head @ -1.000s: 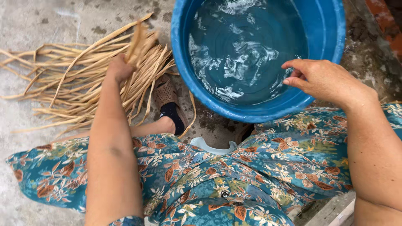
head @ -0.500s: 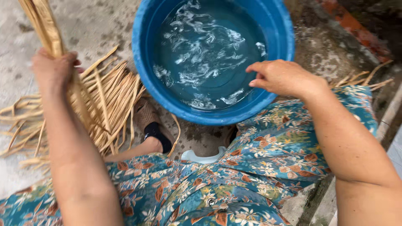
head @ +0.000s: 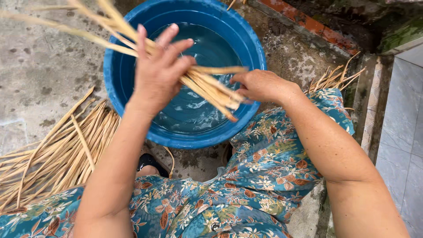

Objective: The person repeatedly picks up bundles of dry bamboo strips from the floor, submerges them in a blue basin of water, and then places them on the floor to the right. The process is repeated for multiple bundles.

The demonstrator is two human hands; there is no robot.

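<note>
My left hand (head: 158, 72) and right hand (head: 260, 86) hold a bundle of straw strips (head: 207, 83) over the blue basin (head: 114, 83) of water. Long axis runs from upper left down to lower right, lower ends toward the water. Left fingers are spread across the strips; right fingers close on their ends. More strips (head: 57, 154) lie on stained concrete (head: 48, 75); a tiled floor (head: 403, 136) is at right.
</note>
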